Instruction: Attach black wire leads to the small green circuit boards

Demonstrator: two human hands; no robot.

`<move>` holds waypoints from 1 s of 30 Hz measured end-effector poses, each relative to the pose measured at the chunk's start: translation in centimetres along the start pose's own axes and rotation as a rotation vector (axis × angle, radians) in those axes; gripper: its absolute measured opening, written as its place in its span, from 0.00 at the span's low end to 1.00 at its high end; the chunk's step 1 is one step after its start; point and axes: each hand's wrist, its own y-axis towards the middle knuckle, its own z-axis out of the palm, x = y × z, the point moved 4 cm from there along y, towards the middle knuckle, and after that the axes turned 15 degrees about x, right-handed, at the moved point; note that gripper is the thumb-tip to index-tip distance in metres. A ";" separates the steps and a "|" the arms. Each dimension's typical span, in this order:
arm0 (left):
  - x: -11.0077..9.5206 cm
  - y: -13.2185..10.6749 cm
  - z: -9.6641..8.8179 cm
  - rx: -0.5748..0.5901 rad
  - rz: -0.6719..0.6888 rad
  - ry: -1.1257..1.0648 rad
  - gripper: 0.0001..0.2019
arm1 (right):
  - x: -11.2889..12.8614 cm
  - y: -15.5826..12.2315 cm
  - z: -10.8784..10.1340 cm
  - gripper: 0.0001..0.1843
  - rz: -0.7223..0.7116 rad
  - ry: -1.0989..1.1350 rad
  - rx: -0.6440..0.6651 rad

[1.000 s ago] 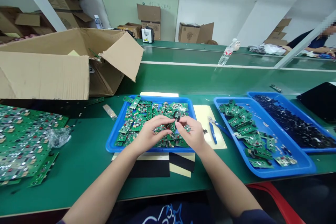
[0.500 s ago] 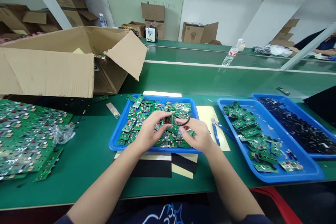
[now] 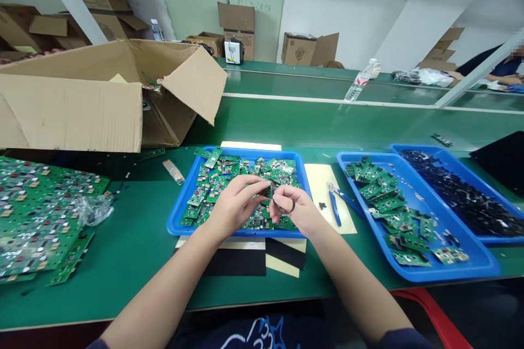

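Note:
A blue tray [image 3: 180, 212] in front of me holds a heap of several small green circuit boards [image 3: 221, 177]. Both my hands hover over its near half. My left hand [image 3: 235, 204] pinches one small green board [image 3: 268, 192] by its edge. My right hand [image 3: 297, 208] is closed on the same board from the right, and a thin black ring [image 3: 284, 208] hangs at its fingers. The fingertips of both hands almost touch.
A second blue tray [image 3: 470, 270] to the right holds more green boards; a third [image 3: 503, 237] holds black parts. Blue-handled pliers [image 3: 333, 202] lie on a yellow sheet between trays. An open cardboard box [image 3: 73, 114] and large green panels [image 3: 36, 218] lie left. A water bottle [image 3: 357, 84] stands beyond.
My hands have drawn slightly nearer to me over the tray. The black ring has dropped from above the board to below my right fingers.

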 end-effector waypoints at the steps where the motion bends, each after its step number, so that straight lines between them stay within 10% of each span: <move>1: 0.0 0.0 0.0 0.012 -0.005 -0.015 0.16 | -0.2 0.1 0.1 0.19 0.009 0.050 0.012; 9: -0.2 0.0 0.7 0.142 0.000 -0.205 0.20 | -1.1 0.4 -0.1 0.16 0.065 0.120 0.101; 16: 0.5 0.0 0.2 0.097 -0.195 -0.449 0.17 | 0.1 -0.1 -1.3 0.08 -0.020 -0.611 -0.193; 22: 1.1 0.1 0.3 0.122 -0.395 -0.670 0.17 | 1.4 -0.9 -1.9 0.21 -0.377 -0.340 -0.280; 30: -0.4 0.3 2.5 0.268 -0.468 -0.876 0.13 | 0.5 -0.6 -1.0 0.20 -0.355 -0.261 -0.205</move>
